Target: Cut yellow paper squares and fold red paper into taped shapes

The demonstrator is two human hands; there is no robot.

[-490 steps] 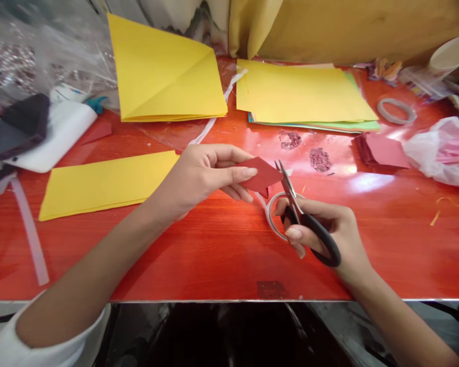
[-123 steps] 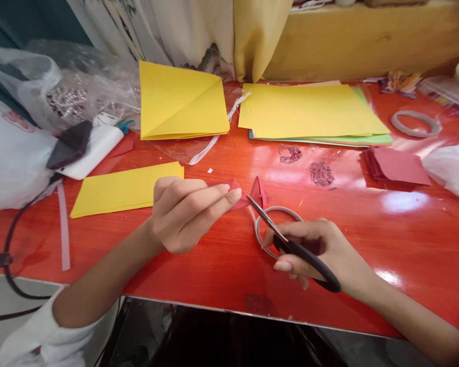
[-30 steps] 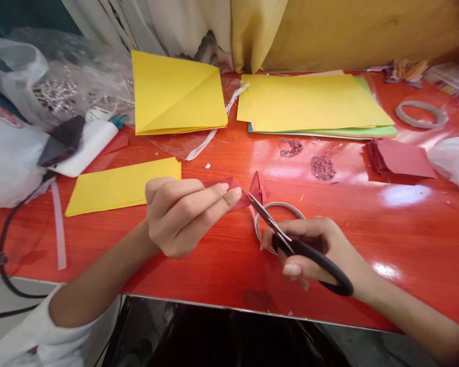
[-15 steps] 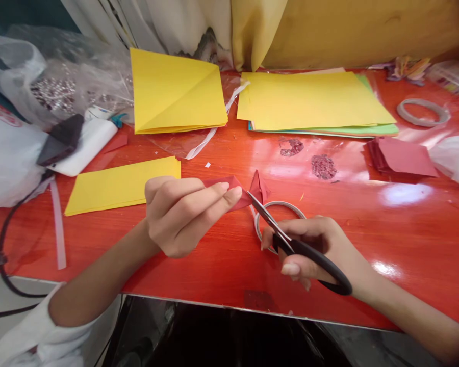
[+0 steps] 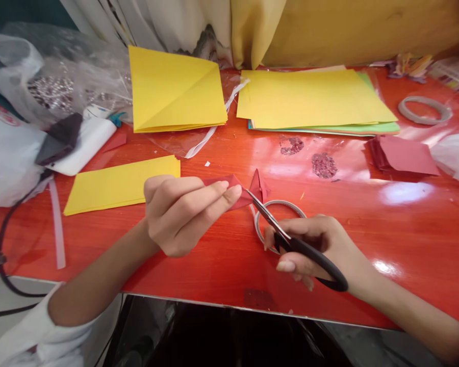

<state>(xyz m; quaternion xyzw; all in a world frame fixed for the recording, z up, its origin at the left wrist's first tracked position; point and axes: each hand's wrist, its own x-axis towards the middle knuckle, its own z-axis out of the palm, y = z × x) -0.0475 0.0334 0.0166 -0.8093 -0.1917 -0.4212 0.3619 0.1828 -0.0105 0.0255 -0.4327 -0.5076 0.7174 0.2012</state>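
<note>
Pinched in my left hand is a folded piece of red paper, held just above the table. My right hand grips black-handled scissors through the loops. The scissor tips meet the right corner of the paper, and the blades look almost closed. Behind the tips stands a small folded red paper piece. A roll of double-sided tape lies under the scissors, partly covered by them and my right fingers.
Yellow folded paper, a yellow strip stack and coloured sheets lie beyond my hands. Red paper squares and another tape roll are on the right. Plastic bags crowd the left; the table's front edge is near.
The scissor blades have closed a little at the paper's corner, and my right thumb and the lower handle have shifted slightly left and up. My left hand stays in place.
</note>
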